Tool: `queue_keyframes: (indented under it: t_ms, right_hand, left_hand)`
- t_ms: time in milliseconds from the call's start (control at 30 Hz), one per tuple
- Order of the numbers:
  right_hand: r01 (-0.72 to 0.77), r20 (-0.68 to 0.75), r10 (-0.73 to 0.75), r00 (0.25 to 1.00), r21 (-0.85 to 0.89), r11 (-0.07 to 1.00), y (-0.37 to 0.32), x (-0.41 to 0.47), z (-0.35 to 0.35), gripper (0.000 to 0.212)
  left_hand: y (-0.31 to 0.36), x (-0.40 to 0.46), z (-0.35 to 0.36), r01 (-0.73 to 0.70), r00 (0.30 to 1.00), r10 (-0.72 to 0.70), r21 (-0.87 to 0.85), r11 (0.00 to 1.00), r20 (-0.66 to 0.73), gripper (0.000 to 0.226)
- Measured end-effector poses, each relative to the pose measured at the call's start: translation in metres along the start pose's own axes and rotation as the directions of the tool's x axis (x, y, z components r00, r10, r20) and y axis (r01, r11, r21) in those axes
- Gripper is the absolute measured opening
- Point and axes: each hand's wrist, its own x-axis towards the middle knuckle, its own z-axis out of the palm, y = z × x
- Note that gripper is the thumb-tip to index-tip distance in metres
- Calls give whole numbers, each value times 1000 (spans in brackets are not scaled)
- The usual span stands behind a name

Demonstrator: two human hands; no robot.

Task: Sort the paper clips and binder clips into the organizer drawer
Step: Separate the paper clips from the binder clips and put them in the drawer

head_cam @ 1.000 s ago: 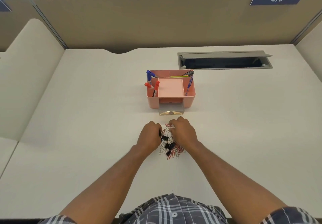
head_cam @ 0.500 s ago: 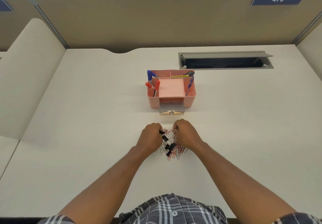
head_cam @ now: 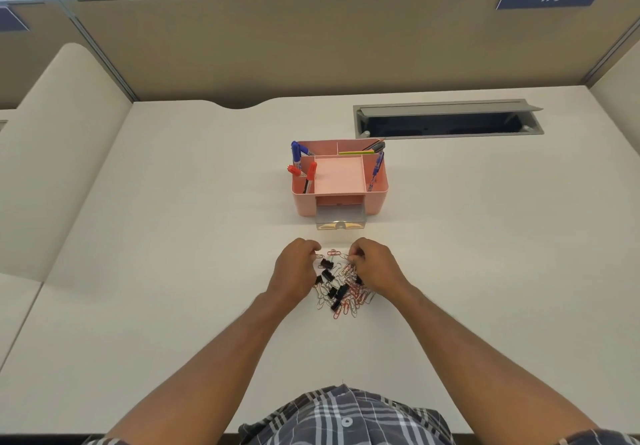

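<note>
A pile of paper clips (head_cam: 349,301), red and silver, mixed with several black binder clips (head_cam: 337,292), lies on the desk between my hands. My left hand (head_cam: 296,270) is curled at the pile's left edge, fingertips touching a paper clip at the far side; whether it grips it is unclear. My right hand (head_cam: 377,268) pinches a paper clip at the pile's far right edge. Just beyond stands the pink organizer (head_cam: 379,199), its clear drawer (head_cam: 341,219) pulled out toward me and looking empty.
Red and blue markers (head_cam: 301,164), pens and a pencil stand in the organizer's outer compartments. An open grey cable hatch (head_cam: 446,121) is set into the desk behind it at the right. Partition walls enclose the desk at the back and left.
Both hands have drawn slightly apart and shifted over the pile's far edge, exposing more binder clips between them. The pile stays on the desk; the drawer is unchanged.
</note>
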Motion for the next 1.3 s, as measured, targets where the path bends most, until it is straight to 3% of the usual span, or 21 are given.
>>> queue_keyframes:
  t_ms: [133,300,433,633,733,867,967,1067,1167,1300]
  right_hand:
    - [27,-34,-25,999,74,997,-4,-7,-7,15]
    - [135,-193,-104,976,156,978,-24,-10,-26,10]
    - [216,-282,-191,940,59,975,-43,6,-44,10]
    - [209,-242,-252,937,-190,959,-64,25,-49,15]
    - [237,-258,-281,924,-190,953,-64,23,-49,18]
    - [398,-352,-405,844,-97,912,-50,2,-48,12]
    - [413,-201,-439,876,-158,897,-33,-13,-31,12]
    - [317,6,-332,943,-314,895,-17,-15,-6,26]
    - [283,49,-287,957,-386,878,-12,-10,12,36]
    - [280,49,-287,957,-427,860,-10,-2,21,41]
  left_hand:
    - [4,-2,-7,2,995,-14,-130,992,-96,23]
    - [22,7,-19,-84,973,29,-234,969,-228,20]
    - [36,25,-27,-125,968,62,-250,960,-245,16]
    - [46,54,-31,-113,974,75,-171,979,-214,15]
    - [45,54,-31,-134,972,96,-171,976,-217,13]
    - [33,33,-29,-204,940,147,-161,966,-307,13]
    - [17,9,-13,-189,950,148,-128,974,-276,10]
    - [0,-9,5,-138,986,136,-21,990,-95,21]
    - [-7,-11,13,-108,994,108,50,993,13,33]
    - [-7,-5,11,-115,993,111,110,987,44,25]
